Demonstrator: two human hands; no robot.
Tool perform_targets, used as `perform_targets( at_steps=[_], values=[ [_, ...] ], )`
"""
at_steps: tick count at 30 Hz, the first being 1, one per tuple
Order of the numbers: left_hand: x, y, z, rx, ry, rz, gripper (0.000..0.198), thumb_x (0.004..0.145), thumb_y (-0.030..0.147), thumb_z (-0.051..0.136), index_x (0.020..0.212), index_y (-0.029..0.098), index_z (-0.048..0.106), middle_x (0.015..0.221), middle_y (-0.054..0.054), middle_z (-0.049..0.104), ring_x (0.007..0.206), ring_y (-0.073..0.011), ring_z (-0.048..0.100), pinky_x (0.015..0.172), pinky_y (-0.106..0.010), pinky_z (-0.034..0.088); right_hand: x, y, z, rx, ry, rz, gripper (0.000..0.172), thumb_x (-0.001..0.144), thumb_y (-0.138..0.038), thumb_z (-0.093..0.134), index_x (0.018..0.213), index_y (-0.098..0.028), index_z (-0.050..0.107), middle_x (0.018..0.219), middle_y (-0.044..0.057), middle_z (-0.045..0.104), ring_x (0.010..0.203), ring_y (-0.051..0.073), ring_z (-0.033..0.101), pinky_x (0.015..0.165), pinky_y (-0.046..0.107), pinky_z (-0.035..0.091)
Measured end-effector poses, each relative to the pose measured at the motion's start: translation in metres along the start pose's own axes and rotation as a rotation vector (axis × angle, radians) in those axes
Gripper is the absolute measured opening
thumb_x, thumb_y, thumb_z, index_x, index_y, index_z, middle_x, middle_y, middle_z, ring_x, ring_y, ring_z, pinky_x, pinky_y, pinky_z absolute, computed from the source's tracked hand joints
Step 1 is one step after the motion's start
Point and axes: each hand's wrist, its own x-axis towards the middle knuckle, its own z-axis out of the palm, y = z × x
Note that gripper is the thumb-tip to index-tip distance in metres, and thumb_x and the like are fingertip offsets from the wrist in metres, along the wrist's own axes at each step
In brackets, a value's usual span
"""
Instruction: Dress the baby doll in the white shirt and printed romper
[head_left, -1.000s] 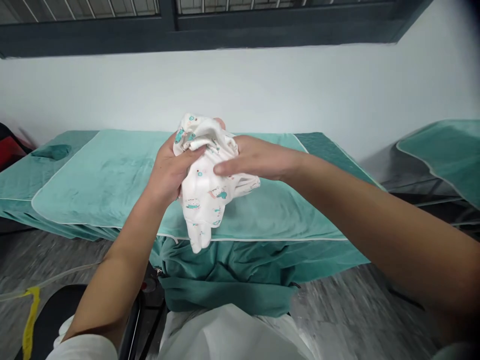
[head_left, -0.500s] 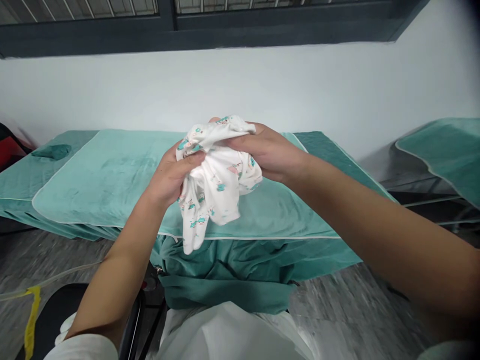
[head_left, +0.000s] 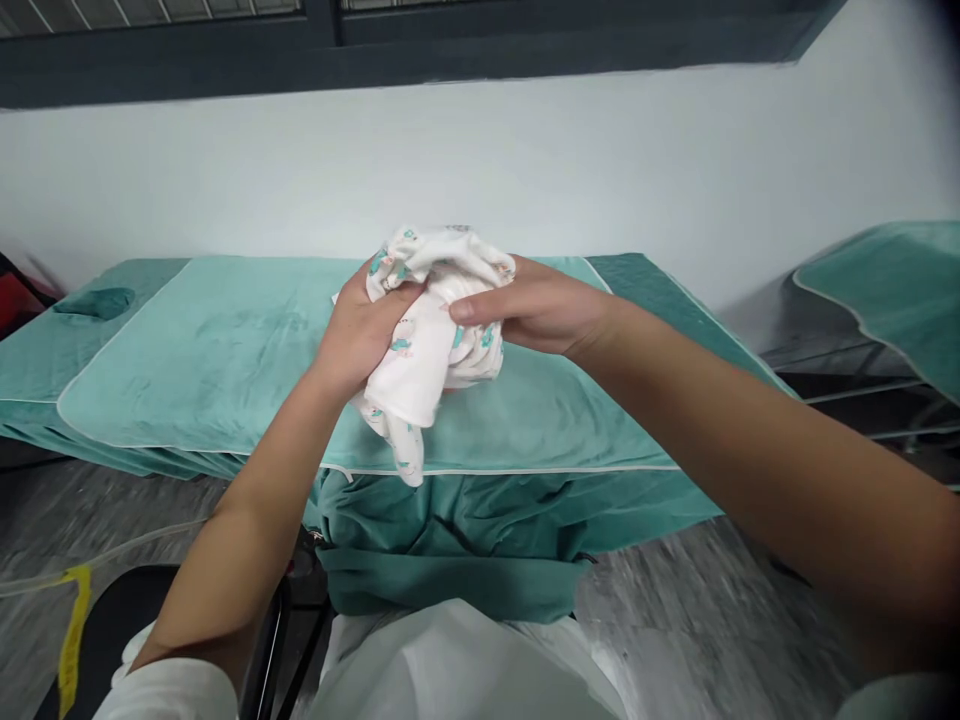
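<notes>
A small white baby garment (head_left: 420, 370) with a teal and pink print hangs bunched up between my two hands, above a green-covered bed (head_left: 202, 350). My left hand (head_left: 365, 325) grips its left side, the thumb lying over the cloth and the other fingers hidden inside or behind it. On the right side, my right hand (head_left: 532, 305) is closed on the gathered fabric with its thumb in front. A narrow tube-like piece dangles below, in front of the bed's near edge. The fabric's folds hide most of my fingertips.
Behind the bed rises a white wall (head_left: 300, 180) under a dark window frame (head_left: 555, 45). Another green-covered surface (head_left: 892, 285) stands at the right. A black chair (head_left: 127, 610) and a yellow strip (head_left: 73, 640) are at the lower left.
The garment has been gathered and turned in my hands. Its upper edge now forms a rounded loop, and the dangling piece has shifted right and slightly up.
</notes>
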Motion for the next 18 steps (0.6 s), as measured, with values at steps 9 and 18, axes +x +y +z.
perform_targets(
  at_steps=[9,18],
  values=[
    [-0.001,-0.033,-0.011,0.316,-0.212,-0.091,0.025,0.087,0.036,0.066,0.102,0.018,0.072,0.103,-0.004,0.076,0.094,-0.0222,0.068,0.082,-0.031,0.052,-0.035,0.062,-0.012,0.177,0.128,0.24,0.05,0.071,-0.035,0.09,0.115,-0.017,0.075,0.107,0.008,0.08,0.098,0.024,0.075,0.085,0.035,0.06],
    [0.021,-0.128,0.014,1.011,-0.486,-0.234,0.026,0.096,0.032,0.052,0.103,0.014,0.071,0.114,-0.013,0.077,0.103,-0.0257,0.07,0.085,-0.031,0.05,-0.05,0.192,-0.011,-0.162,0.546,0.482,0.044,0.076,-0.048,0.079,0.108,-0.017,0.075,0.106,0.009,0.079,0.094,0.028,0.07,0.08,0.037,0.054]
  ],
)
